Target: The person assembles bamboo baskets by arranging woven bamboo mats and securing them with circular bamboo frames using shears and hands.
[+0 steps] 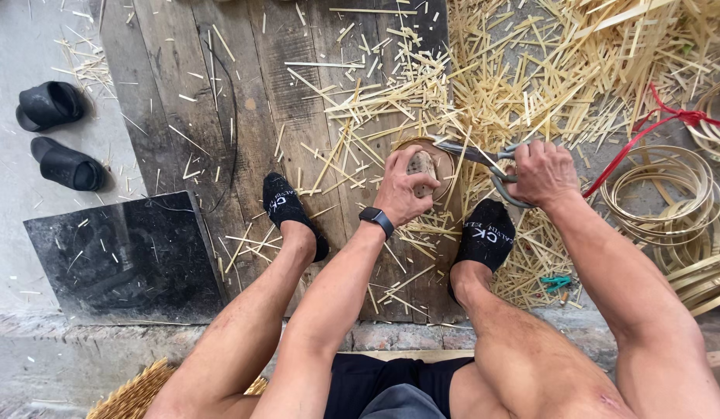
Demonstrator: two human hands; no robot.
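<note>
The left hand [406,190] is wrapped around one small round woven basket [424,167], with the fingers curled tight on its side. The right hand [542,172] is closed on the grey handles of one pair of big scissors [484,159]. The blades are a little open and touch the basket's rim. The basket sits over the wooden boards [220,116], between two feet in two black socks [286,206]. Cut bamboo strips [530,77] lie in a big heap at the top right, too many to count. Coiled bamboo hoops [670,202] lie at the right edge by one red cord [647,132]. Two black slippers [57,132] sit at the left. One dark square mat [119,260] lies below them.
</note>
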